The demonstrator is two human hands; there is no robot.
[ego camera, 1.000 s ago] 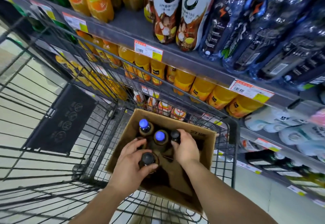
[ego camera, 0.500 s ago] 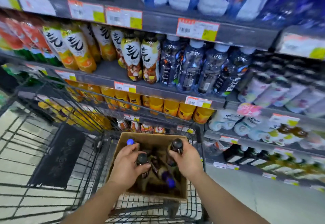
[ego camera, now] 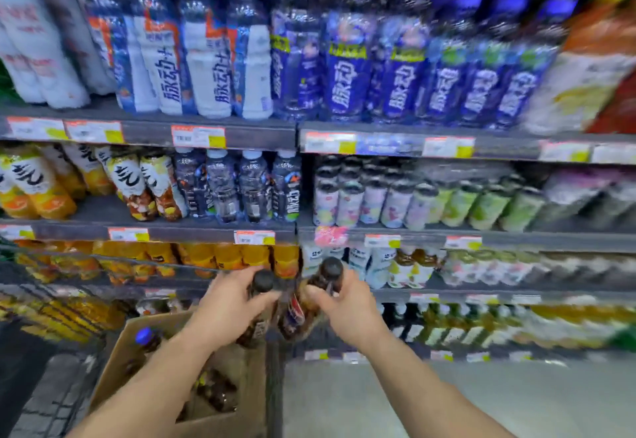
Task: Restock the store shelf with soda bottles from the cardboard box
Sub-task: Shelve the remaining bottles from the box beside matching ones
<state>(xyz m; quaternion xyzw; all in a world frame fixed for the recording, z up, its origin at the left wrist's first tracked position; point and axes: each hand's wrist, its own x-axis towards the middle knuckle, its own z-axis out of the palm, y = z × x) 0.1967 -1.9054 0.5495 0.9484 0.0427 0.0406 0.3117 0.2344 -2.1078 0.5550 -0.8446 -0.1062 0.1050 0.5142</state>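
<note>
We have lifted both hands out of the cardboard box [ego camera: 137,365], each now holding a black-capped soda bottle up in the centre of the frame: the left hand [ego camera: 227,310] grips one bottle [ego camera: 263,286], the right hand [ego camera: 344,303] the other [ego camera: 325,282]. Our view has tipped upward, so the box has dropped to the lower left and more shelves [ego camera: 499,148] fill the frame.

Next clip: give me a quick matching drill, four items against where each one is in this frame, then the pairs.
Items:
1. left hand
2. right hand
3. blue-capped bottle
4. cardboard box

Places:
A. standing in the box
B. gripping the black-capped bottle nearer the box
C. lower left, under the left forearm
D. gripping the black-capped bottle nearer the white drinks

Pairs: 1-B, 2-D, 3-A, 4-C
</note>
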